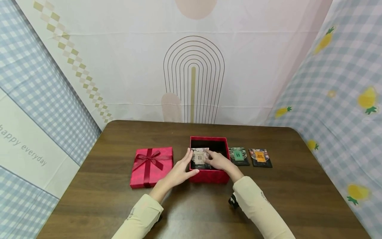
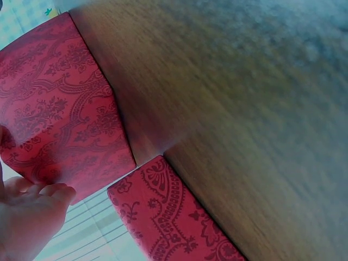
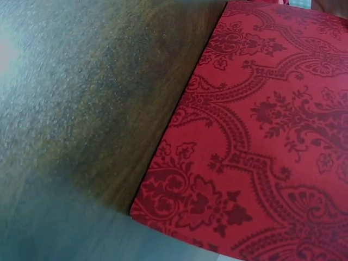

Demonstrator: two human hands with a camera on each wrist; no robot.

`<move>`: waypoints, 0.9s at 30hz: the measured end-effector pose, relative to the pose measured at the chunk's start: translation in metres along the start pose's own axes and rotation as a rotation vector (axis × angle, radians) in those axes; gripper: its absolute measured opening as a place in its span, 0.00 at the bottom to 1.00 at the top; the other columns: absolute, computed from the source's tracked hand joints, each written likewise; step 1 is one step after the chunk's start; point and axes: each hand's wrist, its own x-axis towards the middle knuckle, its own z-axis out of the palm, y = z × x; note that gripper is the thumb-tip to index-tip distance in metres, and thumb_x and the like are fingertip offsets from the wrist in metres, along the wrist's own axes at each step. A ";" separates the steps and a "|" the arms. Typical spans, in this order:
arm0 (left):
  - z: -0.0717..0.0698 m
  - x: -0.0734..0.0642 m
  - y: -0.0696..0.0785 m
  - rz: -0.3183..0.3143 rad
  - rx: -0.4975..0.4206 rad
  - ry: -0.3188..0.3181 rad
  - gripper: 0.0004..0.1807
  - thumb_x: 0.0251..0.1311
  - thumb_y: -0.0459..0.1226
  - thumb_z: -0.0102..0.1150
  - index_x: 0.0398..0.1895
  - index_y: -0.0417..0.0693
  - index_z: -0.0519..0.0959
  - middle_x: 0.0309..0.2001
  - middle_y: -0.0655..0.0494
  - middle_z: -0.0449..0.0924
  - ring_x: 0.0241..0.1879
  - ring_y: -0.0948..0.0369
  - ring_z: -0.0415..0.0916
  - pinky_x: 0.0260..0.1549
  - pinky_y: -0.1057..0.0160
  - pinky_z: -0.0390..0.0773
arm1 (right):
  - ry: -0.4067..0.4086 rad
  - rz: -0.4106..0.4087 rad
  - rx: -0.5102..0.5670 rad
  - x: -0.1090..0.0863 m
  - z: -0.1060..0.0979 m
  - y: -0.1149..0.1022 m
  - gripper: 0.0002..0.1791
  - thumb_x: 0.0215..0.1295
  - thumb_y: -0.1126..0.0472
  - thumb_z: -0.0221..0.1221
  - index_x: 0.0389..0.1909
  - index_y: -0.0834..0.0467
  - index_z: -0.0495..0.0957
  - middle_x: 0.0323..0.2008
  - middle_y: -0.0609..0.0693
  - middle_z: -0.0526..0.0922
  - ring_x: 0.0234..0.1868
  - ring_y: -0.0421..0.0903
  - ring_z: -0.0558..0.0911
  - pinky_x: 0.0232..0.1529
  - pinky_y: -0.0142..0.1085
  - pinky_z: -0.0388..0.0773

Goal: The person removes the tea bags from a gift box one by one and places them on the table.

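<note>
A red gift box [image 1: 209, 176] with a dark inside stands lidless in the middle of the table. Within its opening, towards the left side, is a flat dark packet [image 1: 199, 158] with a pale label. My right hand [image 1: 219, 161] reaches over the box's right side and pinches that packet by its right edge. The left hand [image 1: 179, 171] lies along the box's left side, fingers extended and fingertips at the packet's left edge. In the left wrist view, fingers [image 2: 51, 193] are beside the box's patterned red wall [image 2: 60, 103]. The right wrist view mostly shows the box wall [image 3: 261, 130].
Left of the box lies its red lid [image 1: 161, 166] with a dark ribbon bow. On the right are a packet with a green label [image 1: 238, 156] and another with an orange label [image 1: 260, 157]. Everything sits on a brown wooden table [image 1: 119, 139] before a printed cloth backdrop.
</note>
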 end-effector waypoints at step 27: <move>-0.001 -0.002 0.001 0.007 -0.006 0.002 0.43 0.60 0.46 0.55 0.70 0.37 0.46 0.71 0.42 0.38 0.66 0.47 0.52 0.61 0.49 0.57 | -0.035 -0.257 0.131 0.007 0.003 0.003 0.23 0.66 0.62 0.48 0.61 0.66 0.65 0.60 0.65 0.68 0.61 0.60 0.65 0.58 0.55 0.61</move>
